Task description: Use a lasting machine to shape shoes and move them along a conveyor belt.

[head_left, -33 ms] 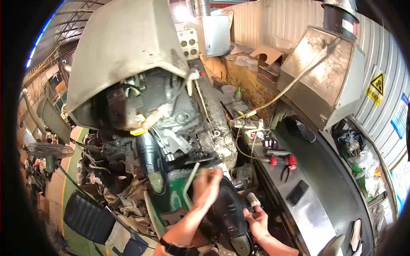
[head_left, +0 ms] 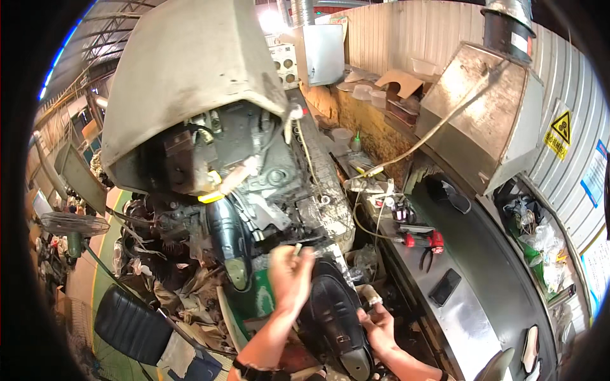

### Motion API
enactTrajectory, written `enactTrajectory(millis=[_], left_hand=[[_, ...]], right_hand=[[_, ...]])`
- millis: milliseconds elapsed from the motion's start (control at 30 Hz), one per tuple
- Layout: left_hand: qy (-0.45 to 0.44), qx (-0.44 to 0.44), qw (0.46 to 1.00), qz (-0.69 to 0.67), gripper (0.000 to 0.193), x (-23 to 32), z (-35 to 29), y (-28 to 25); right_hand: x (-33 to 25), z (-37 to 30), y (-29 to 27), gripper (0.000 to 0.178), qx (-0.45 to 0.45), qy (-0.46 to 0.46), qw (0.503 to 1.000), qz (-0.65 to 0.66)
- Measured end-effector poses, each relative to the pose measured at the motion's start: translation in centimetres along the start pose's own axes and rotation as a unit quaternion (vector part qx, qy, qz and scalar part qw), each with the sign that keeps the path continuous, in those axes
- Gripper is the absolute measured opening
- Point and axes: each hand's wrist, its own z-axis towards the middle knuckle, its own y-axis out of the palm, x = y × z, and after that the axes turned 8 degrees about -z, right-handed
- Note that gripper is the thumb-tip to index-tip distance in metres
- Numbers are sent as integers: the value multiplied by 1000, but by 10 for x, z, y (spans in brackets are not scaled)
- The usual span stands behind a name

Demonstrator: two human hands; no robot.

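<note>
A black leather shoe [head_left: 333,298] on its last lies between my hands, heel end nearest me. My left hand [head_left: 290,279] is closed beside its upper left edge, and a short pale stick [head_left: 297,249] pokes out of the fist. What part of the stick lies in the palm is hidden. My right hand [head_left: 379,327] grips the shoe's right side, thumb against the leather. A whitish, wrapped-looking piece [head_left: 370,294] shows at its fingertips; I cannot tell whether it is a finger covering or a separate thing.
Ahead stands a hooded machine [head_left: 190,82] with another black shoe [head_left: 227,238] in it. To the right, a metal ledge [head_left: 467,327] bears a phone [head_left: 445,287], pliers [head_left: 427,257] and a red tool [head_left: 422,240], beside a dark conveyor belt [head_left: 492,273]. A black chair [head_left: 130,324] stands left.
My left hand has moved slightly left and up, and less of the pale stick shows. The right hand stays at the shoe's side. The view has shifted slightly.
</note>
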Motion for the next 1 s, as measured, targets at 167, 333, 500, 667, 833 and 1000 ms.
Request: enactTrajectory(millis=[167, 333, 500, 667, 833, 1000], left_hand=[[26, 178, 969, 169, 96, -40, 63, -118], [76, 79, 994, -18, 93, -73, 31, -160], [-242, -137, 949, -145, 89, -73, -12, -221], [-248, 26, 895, -370, 26, -56, 12, -209], [-292, 121, 888, -333, 16, -46, 52, -188], [-317, 163, 859, -367, 14, -53, 74, -186]], right_hand=[[-13, 21, 95, 43, -74, 15, 994, 77], [-24, 34, 148, 49, -62, 27, 996, 51], [-18, 59, 180, 49, -86, 35, 992, 81], [-2, 104, 223, 67, -104, 50, 991, 74], [12, 136, 249, 79, -79, 56, 995, 15], [23, 162, 263, 54, -29, 16, 999, -38]])
